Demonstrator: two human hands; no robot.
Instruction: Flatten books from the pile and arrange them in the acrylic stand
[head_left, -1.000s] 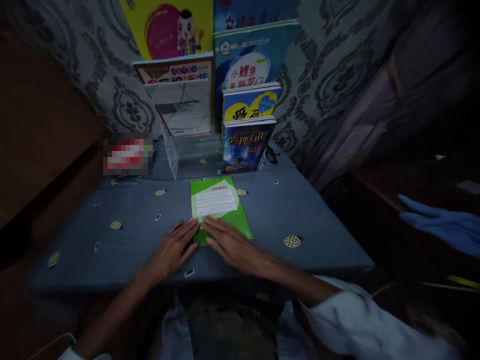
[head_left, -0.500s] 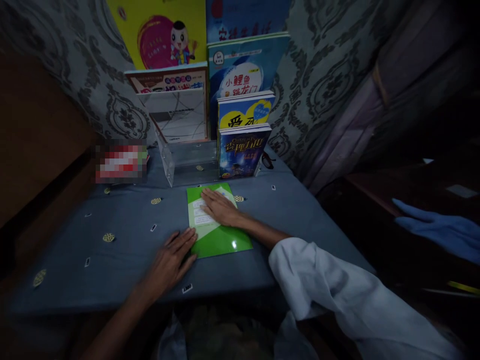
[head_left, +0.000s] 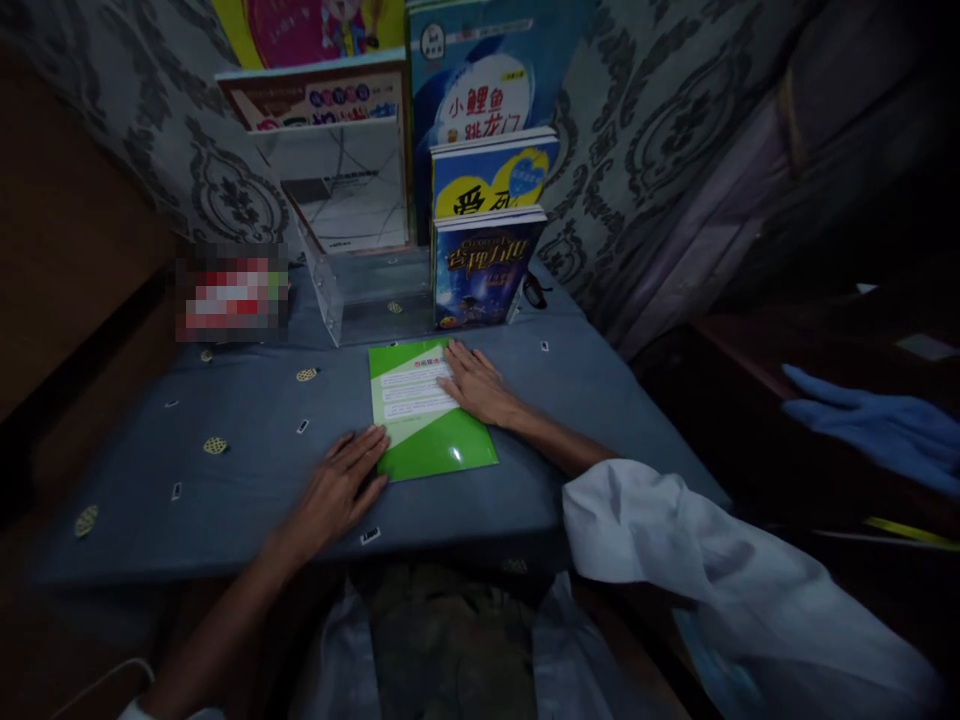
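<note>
A thin green booklet, closed, lies flat on the cloth-covered table. Its pale middle carries blocks of small print. My right hand rests flat over the booklet's right edge, fingers stretched toward its top. At the lower left edge, my left hand lies with fingers extended, the fingertips touching the cover and the palm on the cloth. Neither hand grips anything. Just behind the booklet, a clear acrylic book rack holds books upright, with a dark blue book at the front right.
Behind the blue book stand a yellow-and-blue book and a teal book. A blurred red-and-white item sits at the table's left. Dark glasses lie beside the rack. A blue glove is off to the right.
My right hand has slid across the booklet from its middle to its right edge, uncovering more print. My left hand stays at the left edge. The camera view has tilted down slightly.
</note>
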